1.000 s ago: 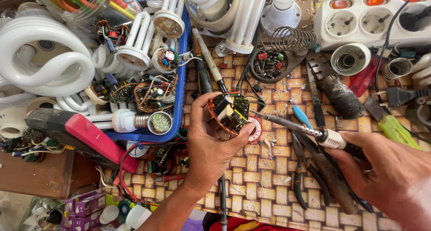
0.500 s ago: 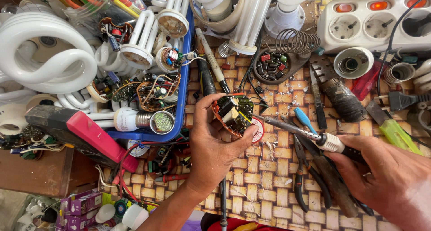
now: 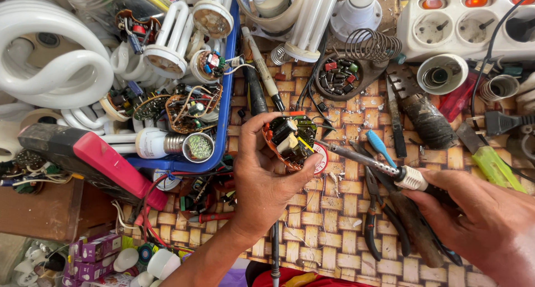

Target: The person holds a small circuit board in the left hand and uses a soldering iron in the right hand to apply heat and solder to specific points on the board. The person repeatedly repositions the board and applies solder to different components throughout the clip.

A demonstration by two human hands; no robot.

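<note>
The left hand (image 3: 262, 181) pinches a round circuit board (image 3: 290, 142) above the woven mat (image 3: 334, 231). The right hand (image 3: 485, 220) grips a soldering iron (image 3: 379, 165), tip at the board's edge: soldering appears underway, needing a steady touch on one joint.

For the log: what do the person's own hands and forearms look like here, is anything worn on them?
Both hands are bare: no gloves, rings or watch show. The left hand comes up from the bottom edge with its forearm uncovered, no sleeve in view. The right hand enters from the lower right corner and is cut off near the wrist, so whether it has a sleeve cannot be told.
</note>
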